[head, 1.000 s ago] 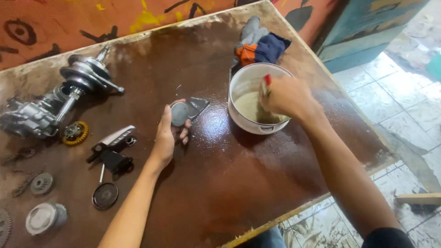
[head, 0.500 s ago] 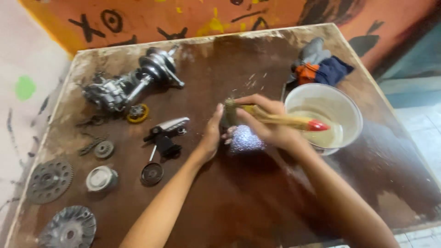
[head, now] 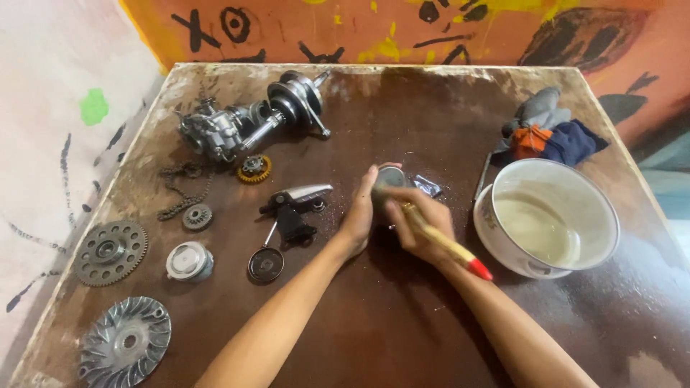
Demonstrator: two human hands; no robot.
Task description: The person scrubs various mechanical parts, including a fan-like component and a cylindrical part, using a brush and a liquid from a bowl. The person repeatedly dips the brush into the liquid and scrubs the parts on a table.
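My left hand (head: 361,213) holds a small round grey metal part (head: 389,177) upright on the brown table (head: 402,316). My right hand (head: 420,223) grips a paintbrush (head: 449,248) with a yellow wooden handle and a red tip; its bristle end is against the part and hidden by my fingers. A white bowl (head: 503,248) of cloudy liquid stands just right of my right hand.
Engine parts lie on the left: a crankshaft assembly (head: 248,122), a yellow gear (head: 254,168), a chain (head: 176,190), a sprocket (head: 110,251), a pulley disc (head: 126,341), a small cylinder (head: 189,261). Rags (head: 546,133) sit at the back right. A painted wall rises behind.
My right hand took the brush out of the bowl and brought it to the part in my left hand. The view swung left and widened over the table.
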